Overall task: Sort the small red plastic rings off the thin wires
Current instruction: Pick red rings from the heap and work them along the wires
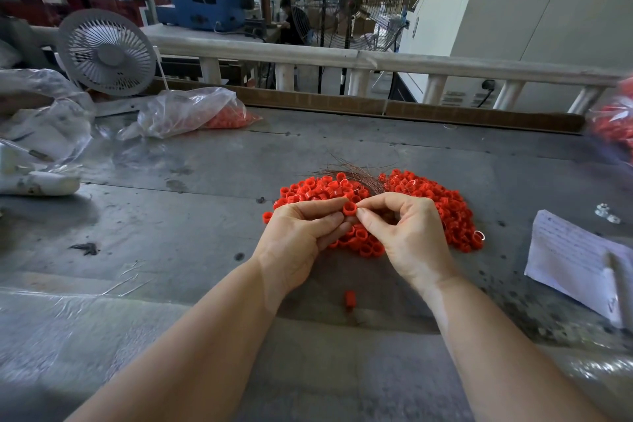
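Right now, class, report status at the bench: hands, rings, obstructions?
Left hand and right hand pinch one red ring between them. Ring pile and thin wires just beyond. One stray ring near wrists. Nothing blocking.

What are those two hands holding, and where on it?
One small red ring, pinched by its outer wall between the left hand and the right hand fingertips, above the pile of rings.

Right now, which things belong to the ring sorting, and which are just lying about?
Job: left hand, right hand, pinched ring, ring pile, wires.
Lying about: fan, bags, paper, stray ring.
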`<state>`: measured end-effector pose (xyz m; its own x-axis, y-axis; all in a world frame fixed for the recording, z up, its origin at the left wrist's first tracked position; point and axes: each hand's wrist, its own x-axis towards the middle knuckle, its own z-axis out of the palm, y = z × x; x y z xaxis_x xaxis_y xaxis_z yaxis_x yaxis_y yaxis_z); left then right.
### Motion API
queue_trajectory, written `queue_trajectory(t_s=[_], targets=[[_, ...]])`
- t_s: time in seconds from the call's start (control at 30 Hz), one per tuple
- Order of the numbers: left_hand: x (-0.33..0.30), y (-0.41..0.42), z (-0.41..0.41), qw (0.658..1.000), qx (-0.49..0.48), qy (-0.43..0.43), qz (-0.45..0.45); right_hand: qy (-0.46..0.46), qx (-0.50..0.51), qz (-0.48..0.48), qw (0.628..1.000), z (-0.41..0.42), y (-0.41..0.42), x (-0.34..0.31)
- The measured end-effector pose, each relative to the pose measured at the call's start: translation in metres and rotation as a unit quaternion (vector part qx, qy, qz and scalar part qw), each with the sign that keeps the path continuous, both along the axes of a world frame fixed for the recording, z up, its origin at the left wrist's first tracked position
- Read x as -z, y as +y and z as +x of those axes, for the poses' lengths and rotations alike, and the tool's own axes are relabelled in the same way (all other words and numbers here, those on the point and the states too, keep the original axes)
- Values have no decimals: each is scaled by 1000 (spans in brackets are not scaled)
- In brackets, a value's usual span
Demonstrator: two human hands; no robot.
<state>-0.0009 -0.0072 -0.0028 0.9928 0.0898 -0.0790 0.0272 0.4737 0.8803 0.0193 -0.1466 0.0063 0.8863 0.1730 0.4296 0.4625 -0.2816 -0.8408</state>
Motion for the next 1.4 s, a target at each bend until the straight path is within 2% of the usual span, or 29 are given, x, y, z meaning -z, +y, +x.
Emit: queue_trajectory(t_s=[1.4], targets=[[-1,0,-2,1000,9,-4,19,7,-11,-31,999,4,-1,3]])
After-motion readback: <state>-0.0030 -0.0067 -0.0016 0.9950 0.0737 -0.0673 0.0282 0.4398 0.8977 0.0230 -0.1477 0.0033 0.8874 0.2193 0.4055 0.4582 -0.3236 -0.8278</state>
